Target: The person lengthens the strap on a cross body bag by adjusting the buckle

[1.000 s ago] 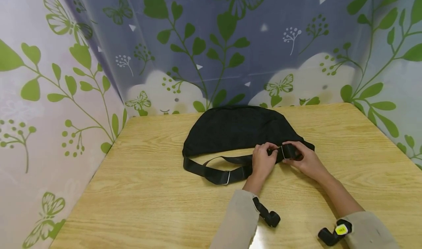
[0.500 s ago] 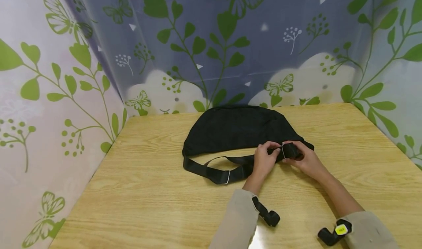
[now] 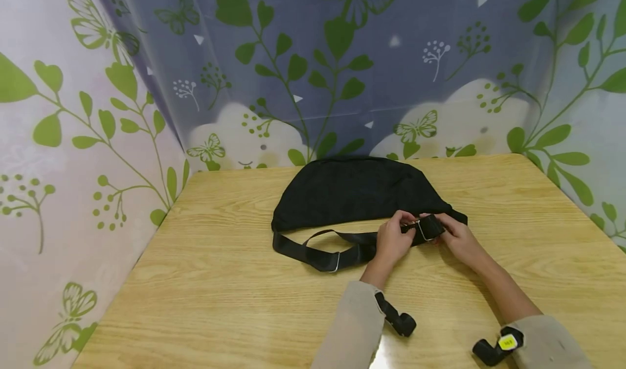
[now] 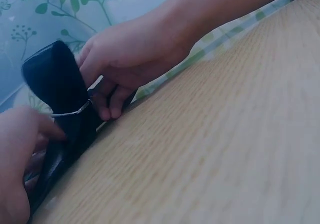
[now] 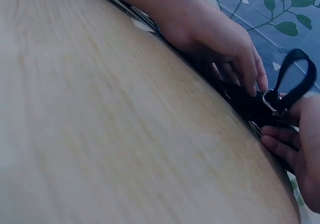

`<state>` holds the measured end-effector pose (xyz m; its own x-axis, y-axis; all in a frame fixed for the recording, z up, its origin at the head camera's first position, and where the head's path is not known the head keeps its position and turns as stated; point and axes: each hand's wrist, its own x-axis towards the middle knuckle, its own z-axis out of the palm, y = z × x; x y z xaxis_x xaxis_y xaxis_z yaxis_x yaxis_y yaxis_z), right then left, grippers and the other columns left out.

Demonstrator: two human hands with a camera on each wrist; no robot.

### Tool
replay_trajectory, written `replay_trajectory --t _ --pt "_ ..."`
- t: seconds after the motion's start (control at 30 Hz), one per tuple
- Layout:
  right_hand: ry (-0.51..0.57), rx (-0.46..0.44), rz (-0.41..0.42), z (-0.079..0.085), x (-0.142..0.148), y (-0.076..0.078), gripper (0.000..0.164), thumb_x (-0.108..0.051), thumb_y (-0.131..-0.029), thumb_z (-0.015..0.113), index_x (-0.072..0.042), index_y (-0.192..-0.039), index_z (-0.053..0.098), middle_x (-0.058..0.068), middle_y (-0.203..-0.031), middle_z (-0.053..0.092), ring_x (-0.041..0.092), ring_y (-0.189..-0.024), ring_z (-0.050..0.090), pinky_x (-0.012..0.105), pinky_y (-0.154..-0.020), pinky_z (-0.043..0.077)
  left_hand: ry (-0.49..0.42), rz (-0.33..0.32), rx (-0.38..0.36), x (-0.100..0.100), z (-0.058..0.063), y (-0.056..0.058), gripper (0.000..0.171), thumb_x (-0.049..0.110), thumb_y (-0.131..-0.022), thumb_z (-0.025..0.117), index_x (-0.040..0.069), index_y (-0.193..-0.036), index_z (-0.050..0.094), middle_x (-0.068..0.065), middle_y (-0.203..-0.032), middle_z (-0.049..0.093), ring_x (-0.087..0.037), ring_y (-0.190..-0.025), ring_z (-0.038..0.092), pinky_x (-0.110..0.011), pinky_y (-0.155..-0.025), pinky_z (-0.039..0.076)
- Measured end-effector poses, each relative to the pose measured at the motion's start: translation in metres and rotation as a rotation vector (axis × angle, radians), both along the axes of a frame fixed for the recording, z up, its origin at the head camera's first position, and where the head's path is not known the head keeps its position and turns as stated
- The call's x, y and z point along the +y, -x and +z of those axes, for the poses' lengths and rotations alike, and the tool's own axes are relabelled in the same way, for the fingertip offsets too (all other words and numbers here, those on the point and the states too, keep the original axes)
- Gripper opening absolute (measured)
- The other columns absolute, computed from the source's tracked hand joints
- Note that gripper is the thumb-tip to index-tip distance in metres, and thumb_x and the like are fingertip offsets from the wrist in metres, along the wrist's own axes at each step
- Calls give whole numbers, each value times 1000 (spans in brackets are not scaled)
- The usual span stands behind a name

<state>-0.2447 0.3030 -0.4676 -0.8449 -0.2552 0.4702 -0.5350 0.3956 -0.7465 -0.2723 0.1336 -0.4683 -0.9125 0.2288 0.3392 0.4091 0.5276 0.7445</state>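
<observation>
A black half-moon waist bag (image 3: 357, 192) lies at the back of the table, its black strap (image 3: 318, 259) curving along the front. My left hand (image 3: 394, 236) pinches the strap just left of a metal slider buckle (image 3: 420, 232). Beyond that buckle the webbing stands up in a loop (image 3: 432, 226). My right hand (image 3: 462, 244) holds the strap behind and right of the loop, its fingertips partly hidden. From the left wrist, the loop (image 4: 52, 73) rises above the buckle (image 4: 72, 113) between both hands. The right wrist view shows the loop (image 5: 297, 81) from its open side.
A second slider buckle (image 3: 337, 261) sits on the strap's left part. The wooden table (image 3: 220, 304) stretches in front and to both sides. Patterned cloth (image 3: 274, 59) hangs behind the bag and at the sides.
My right hand's fingers have shifted from around the loop to behind its right side. The buckle and loop have tilted slightly, and my left hand has moved a little to the right.
</observation>
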Motion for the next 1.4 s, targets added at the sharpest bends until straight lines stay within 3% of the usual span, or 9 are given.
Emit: replay_trajectory --t 0.17,0.27,0.53,0.77,0.97,1.13,1.27,1.4 --pt "-27 -1 -47 0 -1 0 26 4 -92 49 7 -118 52 10 -107 55 7 -72 57 22 -58 47 190 -86 20 -1 3 -2 49 34 -73 76 22 -113 50 9 -103 56 -4 -94 53 -24 -84 38" --pt "-25 4 -86 6 -5 -2 23 8 -88 54 7 -111 52 18 -101 56 14 -61 56 24 -53 47 231 -109 55 -1 3 -2 60 46 -70 76 24 -118 47 9 -105 54 -4 -96 52 -26 -87 37" --pt "-65 18 -181 29 -19 -17 17 10 -82 61 9 -98 53 16 -84 57 23 -55 55 24 -49 46 315 -72 205 -2 1 -5 57 51 -68 75 27 -116 56 7 -94 53 -7 -81 53 -19 -75 39" --pt "-55 18 -172 25 -17 -14 14 10 -84 59 8 -97 55 16 -79 57 24 -55 54 22 -49 44 420 -19 269 -1 -1 -5 56 57 -66 74 31 -113 57 9 -91 54 -6 -77 54 -18 -72 39" --pt "-30 25 -146 2 -3 0 13 9 -89 52 6 -101 55 16 -88 59 15 -60 55 20 -52 45 377 -37 213 0 0 -3 51 46 -68 78 28 -111 58 9 -90 55 -8 -82 56 -20 -74 40" --pt "-52 76 -168 -3 -1 2 14 10 -86 56 4 -99 57 13 -88 58 6 -66 54 16 -55 43 358 -49 166 0 -1 -2 49 43 -68 79 28 -109 58 10 -89 55 -8 -83 55 -20 -74 40" --pt "-105 133 -236 -1 -2 2 14 11 -84 58 3 -94 60 12 -87 58 3 -73 51 13 -60 41 348 -50 161 0 0 -2 48 43 -68 78 27 -109 58 10 -90 55 -7 -82 55 -20 -72 40" --pt "-177 143 -348 1 -1 1 10 9 -83 58 1 -89 61 12 -84 56 10 -69 47 18 -59 38 316 -43 150 0 1 -2 49 40 -68 79 25 -110 58 9 -90 56 -7 -79 54 -19 -69 39"
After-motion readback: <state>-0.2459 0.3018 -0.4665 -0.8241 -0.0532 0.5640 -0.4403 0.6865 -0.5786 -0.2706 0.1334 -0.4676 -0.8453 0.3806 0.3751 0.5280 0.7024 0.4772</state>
